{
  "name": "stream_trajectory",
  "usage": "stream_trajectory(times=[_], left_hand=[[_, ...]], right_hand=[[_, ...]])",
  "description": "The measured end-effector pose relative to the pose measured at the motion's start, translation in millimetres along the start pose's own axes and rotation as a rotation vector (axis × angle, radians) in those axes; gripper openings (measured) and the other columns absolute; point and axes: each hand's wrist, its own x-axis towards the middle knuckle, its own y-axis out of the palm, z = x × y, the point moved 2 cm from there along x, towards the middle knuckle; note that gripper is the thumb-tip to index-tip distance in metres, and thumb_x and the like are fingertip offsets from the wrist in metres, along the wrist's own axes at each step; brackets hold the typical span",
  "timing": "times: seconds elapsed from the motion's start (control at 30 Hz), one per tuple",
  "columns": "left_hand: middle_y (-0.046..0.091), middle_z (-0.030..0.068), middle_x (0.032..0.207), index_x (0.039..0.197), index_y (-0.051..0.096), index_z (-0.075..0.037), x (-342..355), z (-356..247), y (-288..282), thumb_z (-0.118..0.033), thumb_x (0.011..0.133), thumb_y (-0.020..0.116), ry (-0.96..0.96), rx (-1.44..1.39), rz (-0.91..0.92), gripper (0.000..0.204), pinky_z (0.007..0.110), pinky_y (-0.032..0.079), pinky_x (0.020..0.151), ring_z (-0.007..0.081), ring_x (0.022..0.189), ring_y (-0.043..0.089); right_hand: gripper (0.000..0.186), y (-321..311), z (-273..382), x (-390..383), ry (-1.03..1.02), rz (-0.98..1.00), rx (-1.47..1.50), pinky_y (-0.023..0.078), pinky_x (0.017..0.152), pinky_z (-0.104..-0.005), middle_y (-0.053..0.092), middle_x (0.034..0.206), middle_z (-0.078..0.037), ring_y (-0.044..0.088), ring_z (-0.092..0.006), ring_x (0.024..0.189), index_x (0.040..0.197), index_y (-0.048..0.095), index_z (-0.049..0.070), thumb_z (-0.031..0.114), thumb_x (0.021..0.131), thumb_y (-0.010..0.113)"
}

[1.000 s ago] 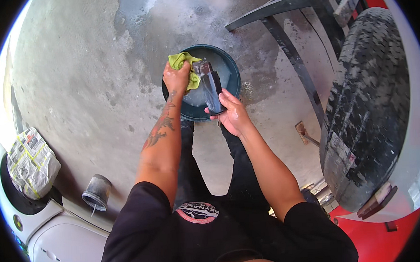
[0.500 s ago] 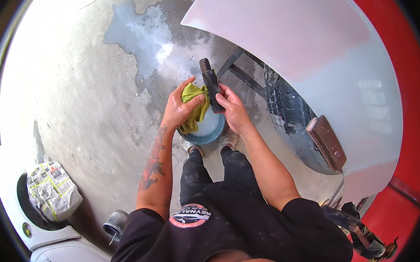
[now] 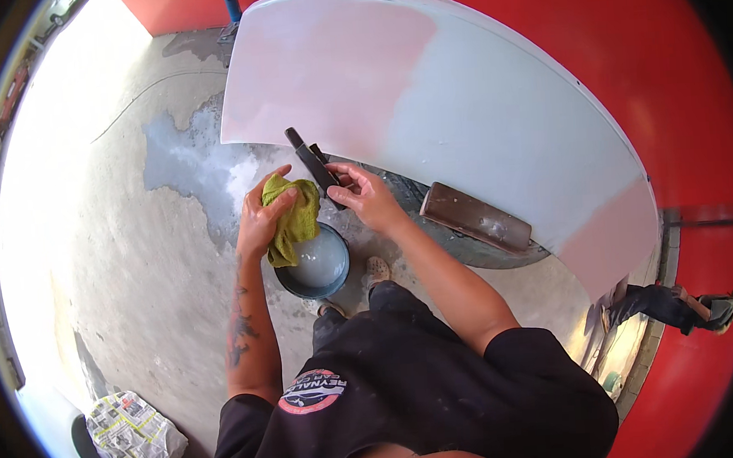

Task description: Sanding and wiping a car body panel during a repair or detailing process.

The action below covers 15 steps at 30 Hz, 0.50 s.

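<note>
Left grip point(image 3: 258, 220): closed on a yellow-green cloth point(image 3: 299, 216), thumb laid across its front, fingertips at its top edge, the folds bunched and the lower end hanging in front of the left side of a dark round bucket point(image 3: 347, 263). Right grip point(image 3: 369, 200): narrow, thumb and fingers pinching the lower part of a long black block point(image 3: 313, 167), which tilts up and to the left, its slimmer end pointing away from me. Block and cloth sit side by side between my two hands; whether they touch, I cannot tell. Pale cloudy liquid point(image 3: 317, 263) in the bucket, which stands on the concrete floor point(image 3: 137, 282) just ahead of my feet. To the right, a large curved panel point(image 3: 493, 123), patched pink and pale blue-grey, spreads above a tyre point(image 3: 492, 255) that it partly hides. A brown oblong block point(image 3: 476, 217) rests along the panel's near edge. Blue-grey wet patch point(image 3: 185, 160) on the floor, beyond the cloth and to its left. Low left, a rounded thing wrapped in printed paper point(image 3: 137, 437). Red wall point(image 3: 623, 58) behind the panel.
</note>
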Motion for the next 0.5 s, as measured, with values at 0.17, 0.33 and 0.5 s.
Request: stream_trajectory(times=[0.17,0.33,0.5], left_hand=[[0.069,0.0108,0.103,0.152,0.053,-0.022,5,-37,34,-0.013,0.094,0.066,0.259,0.542,-0.125,0.060,0.035,0.057,0.076,0.0227,0.086,0.071],[0.049,0.0100,0.131,0.148,0.055,-0.038,-7,-49,57,-0.014,0.084,0.073,0.532,1.262,-0.072,0.070,0.047,0.061,0.070,0.0331,0.090,0.072],[0.053,0.0114,0.133,0.141,0.061,-0.028,-21,-66,63,-0.009,0.076,0.078,0.474,1.082,-0.060,0.070,0.044,0.061,0.080,0.0344,0.097,0.072]], right_hand=[[0.041,-37,40,-19,0.095,0.041,0.382,0.055,0.079,-0.0284,0.067,0.104,-0.004,0.067,-0.0127,0.089,0.136,0.059,0.006,0.033,0.105,0.060],[0.045,-41,51,-19,0.249,0.184,0.397,0.058,0.070,-0.0311,0.069,0.099,-0.006,0.070,-0.0165,0.080,0.124,0.063,0.004,0.045,0.105,0.057],[0.075,-42,66,-15,0.206,0.377,0.249,0.055,0.075,-0.0310,0.068,0.097,-0.004,0.067,-0.0153,0.086,0.130,0.066,0.007,0.072,0.102,0.041]])
